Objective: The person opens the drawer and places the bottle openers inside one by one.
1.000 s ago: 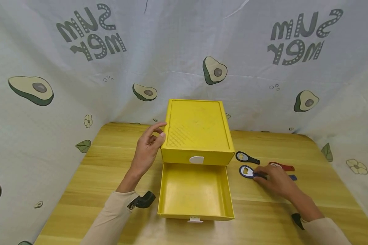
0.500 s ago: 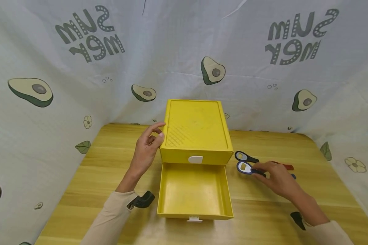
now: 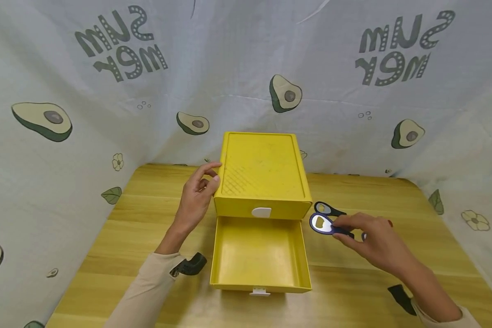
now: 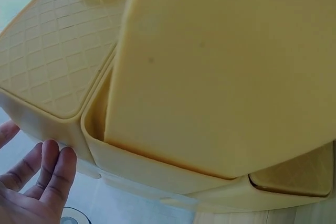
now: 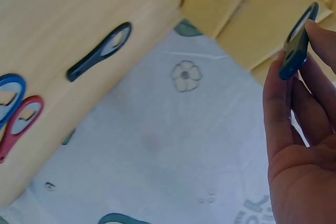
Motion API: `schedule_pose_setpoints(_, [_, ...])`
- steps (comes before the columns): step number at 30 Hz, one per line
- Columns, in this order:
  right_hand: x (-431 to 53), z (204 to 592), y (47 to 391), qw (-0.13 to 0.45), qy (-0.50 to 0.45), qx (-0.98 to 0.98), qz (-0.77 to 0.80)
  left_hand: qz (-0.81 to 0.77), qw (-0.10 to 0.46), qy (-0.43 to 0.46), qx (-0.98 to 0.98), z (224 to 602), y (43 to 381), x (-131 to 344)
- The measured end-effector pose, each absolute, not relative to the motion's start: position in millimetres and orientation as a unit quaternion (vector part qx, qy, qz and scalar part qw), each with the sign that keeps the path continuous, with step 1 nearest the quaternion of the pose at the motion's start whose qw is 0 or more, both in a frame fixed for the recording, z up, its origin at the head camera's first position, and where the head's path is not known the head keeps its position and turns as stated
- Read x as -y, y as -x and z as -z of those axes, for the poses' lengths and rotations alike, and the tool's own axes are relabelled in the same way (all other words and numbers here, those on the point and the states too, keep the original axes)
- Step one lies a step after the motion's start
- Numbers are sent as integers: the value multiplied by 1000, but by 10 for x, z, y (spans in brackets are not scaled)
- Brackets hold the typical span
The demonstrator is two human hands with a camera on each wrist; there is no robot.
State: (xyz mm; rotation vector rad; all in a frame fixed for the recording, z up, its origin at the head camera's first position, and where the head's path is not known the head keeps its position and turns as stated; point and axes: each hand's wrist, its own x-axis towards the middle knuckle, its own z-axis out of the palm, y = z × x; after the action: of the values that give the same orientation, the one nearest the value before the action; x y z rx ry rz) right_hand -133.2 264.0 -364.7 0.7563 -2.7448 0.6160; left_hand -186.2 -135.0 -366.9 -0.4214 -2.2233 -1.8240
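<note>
My right hand [image 3: 377,239] pinches a dark blue bottle opener [image 3: 322,223] by its handle, its metal head pointing left beside the yellow drawer box [image 3: 262,168]. The right wrist view has the same opener [image 5: 298,45] between thumb and fingers. My left hand [image 3: 197,196] touches the box's left side with thumb and fingertips, fingers loosely bent. In front, the lower drawer [image 3: 260,253] is pulled out with nothing in it, while the upper drawer with a white handle [image 3: 261,212] is closed.
A black bottle opener [image 5: 100,51] lies on the wooden table [image 3: 147,218]. Near it are a red bottle opener [image 5: 25,116] and a blue one [image 5: 10,95], mostly hidden behind my right hand in the head view. A printed curtain [image 3: 229,68] hangs behind.
My right hand has raised the dark blue bottle opener off the table and moved it slightly left toward the box. The left hand stays on the box's side.
</note>
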Motion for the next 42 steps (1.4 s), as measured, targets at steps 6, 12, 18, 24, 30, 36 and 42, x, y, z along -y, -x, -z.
schedule_pose_setpoints(6, [-2494, 3532, 1243, 140, -308, 916, -214, 614, 123, 143, 766, 3652, 1874, 1338])
schedule_pose_setpoints(12, [-2392, 3398, 1155, 147, -325, 907, -224, 603, 128, 140, 775, 3644, 1873, 1344])
schedule_pose_setpoints(18, [-2227, 3294, 1064, 141, -339, 899, -240, 602, 131, 144, 775, 3628, 1876, 1352])
schedule_pose_setpoints(24, [-1983, 3270, 1032, 128, -352, 899, -229, 606, 129, 143, 771, 3610, 1889, 1347])
schedule_pose_setpoints(30, [-1725, 3250, 1053, 82, -371, 899, -215, 608, 125, 146, 770, 3615, 1899, 1341])
schedule_pose_setpoints(36, [-1524, 3279, 1100, 47, -389, 897, -207, 609, 124, 142, 770, 3630, 1894, 1340])
schedule_pose_setpoints(42, [-1366, 3309, 1148, 43, -399, 899, -177, 606, 126, 139, 773, 3635, 1878, 1341])
